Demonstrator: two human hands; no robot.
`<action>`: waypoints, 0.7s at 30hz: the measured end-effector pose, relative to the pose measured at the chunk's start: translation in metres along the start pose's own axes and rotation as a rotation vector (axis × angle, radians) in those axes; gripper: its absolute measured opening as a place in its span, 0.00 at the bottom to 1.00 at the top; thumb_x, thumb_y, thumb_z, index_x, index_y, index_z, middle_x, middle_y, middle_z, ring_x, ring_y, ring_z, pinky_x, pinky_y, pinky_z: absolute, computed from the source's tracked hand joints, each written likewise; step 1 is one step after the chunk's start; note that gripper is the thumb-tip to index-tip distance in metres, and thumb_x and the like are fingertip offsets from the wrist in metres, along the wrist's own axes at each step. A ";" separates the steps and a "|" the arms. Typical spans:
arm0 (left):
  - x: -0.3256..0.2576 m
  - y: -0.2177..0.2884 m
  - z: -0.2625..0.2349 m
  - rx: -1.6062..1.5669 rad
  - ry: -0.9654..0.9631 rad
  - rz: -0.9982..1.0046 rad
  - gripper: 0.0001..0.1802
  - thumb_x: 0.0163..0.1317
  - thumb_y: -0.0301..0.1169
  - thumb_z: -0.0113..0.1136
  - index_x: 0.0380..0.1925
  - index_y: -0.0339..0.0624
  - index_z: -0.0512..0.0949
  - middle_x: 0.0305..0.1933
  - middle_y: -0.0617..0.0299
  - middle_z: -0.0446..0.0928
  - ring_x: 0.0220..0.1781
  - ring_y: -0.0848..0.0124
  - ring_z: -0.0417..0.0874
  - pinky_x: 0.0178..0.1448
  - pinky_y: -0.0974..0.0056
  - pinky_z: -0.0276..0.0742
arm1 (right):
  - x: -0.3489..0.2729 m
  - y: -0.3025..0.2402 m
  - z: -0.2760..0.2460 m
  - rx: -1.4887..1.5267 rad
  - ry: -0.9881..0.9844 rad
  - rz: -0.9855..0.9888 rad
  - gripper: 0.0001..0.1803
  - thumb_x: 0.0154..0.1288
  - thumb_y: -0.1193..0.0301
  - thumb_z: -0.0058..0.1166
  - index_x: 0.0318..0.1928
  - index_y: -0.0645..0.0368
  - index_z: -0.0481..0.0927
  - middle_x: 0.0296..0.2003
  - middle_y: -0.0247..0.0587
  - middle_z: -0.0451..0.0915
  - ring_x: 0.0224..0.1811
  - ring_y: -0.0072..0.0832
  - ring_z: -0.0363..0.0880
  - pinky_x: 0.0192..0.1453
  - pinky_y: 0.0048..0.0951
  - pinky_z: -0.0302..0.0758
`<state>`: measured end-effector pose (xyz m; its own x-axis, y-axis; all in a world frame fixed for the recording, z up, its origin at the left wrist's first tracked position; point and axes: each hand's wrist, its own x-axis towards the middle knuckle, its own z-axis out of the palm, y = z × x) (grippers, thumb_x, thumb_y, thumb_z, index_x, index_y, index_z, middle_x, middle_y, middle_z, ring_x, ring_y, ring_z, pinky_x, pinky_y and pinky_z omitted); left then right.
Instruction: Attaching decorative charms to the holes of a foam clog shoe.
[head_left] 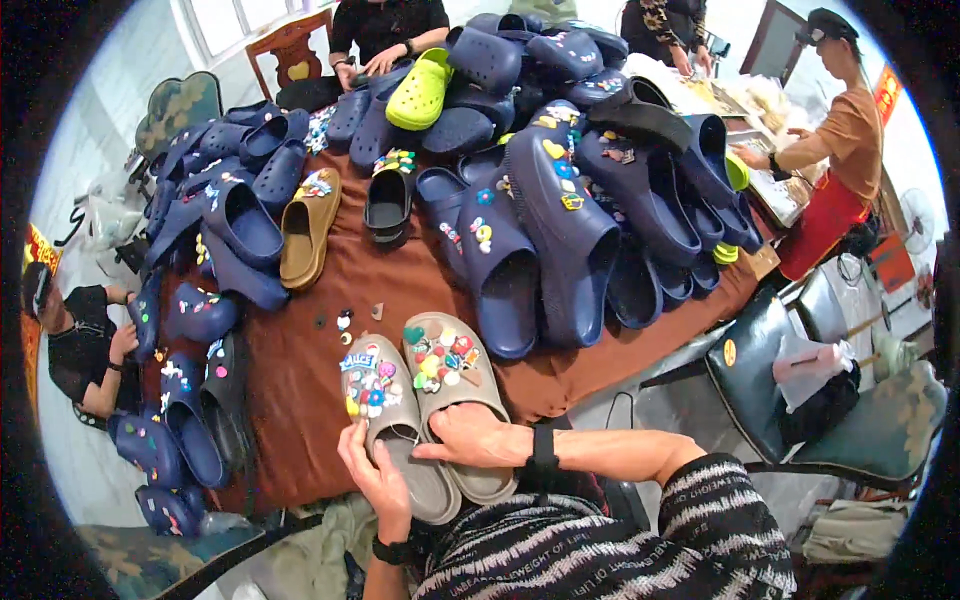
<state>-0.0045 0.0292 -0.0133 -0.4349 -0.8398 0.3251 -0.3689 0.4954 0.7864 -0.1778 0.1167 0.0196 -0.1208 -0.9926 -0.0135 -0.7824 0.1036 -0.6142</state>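
Note:
Two beige clogs lie side by side in front of me, toes pointing away. Colourful charms cover the top of the left beige clog (402, 440) and of the right beige clog (447, 360). My left hand (375, 475) is closed round the outer side of the left clog, its fingers along the edge. My right hand (475, 437) reaches into the opening of the right clog, some fingers hidden inside. Its thumb stretches across to the inner rim of the left clog, so the hand grips where the two clogs meet. A few loose charms (345, 322) lie just beyond the toes.
A brown cloth (290, 390) covers the table. Navy clogs (560, 230) pile up on the right, at the back and on the left. A tan clog (310, 228), a black clog (389, 205) and a lime clog (420, 88) stand out. Other people work around the table.

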 end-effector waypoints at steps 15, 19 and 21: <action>0.015 -0.033 -0.011 -0.289 0.141 -0.151 0.20 0.78 0.35 0.38 0.51 0.30 0.76 0.56 0.52 0.71 0.60 0.62 0.73 0.66 0.58 0.72 | -0.008 0.010 0.000 0.060 -0.033 0.020 0.23 0.63 0.60 0.48 0.26 0.72 0.76 0.24 0.66 0.80 0.27 0.59 0.81 0.35 0.53 0.79; 0.022 -0.054 -0.011 -0.132 0.143 -0.203 0.15 0.75 0.31 0.44 0.44 0.32 0.79 0.53 0.51 0.74 0.59 0.58 0.73 0.63 0.58 0.71 | -0.008 0.012 0.001 0.058 -0.078 0.024 0.25 0.65 0.59 0.47 0.27 0.73 0.76 0.24 0.67 0.79 0.27 0.59 0.80 0.34 0.54 0.78; 0.016 -0.056 -0.007 -0.059 0.168 -0.032 0.13 0.72 0.28 0.46 0.42 0.32 0.79 0.51 0.49 0.76 0.57 0.55 0.75 0.63 0.56 0.70 | -0.009 0.014 0.003 0.047 -0.069 0.035 0.24 0.66 0.58 0.47 0.26 0.72 0.76 0.24 0.67 0.79 0.27 0.59 0.80 0.34 0.54 0.77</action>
<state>0.0148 -0.0136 -0.0481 -0.2788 -0.8827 0.3784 -0.3298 0.4581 0.8255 -0.1860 0.1274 0.0087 -0.1037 -0.9906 -0.0888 -0.7485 0.1365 -0.6489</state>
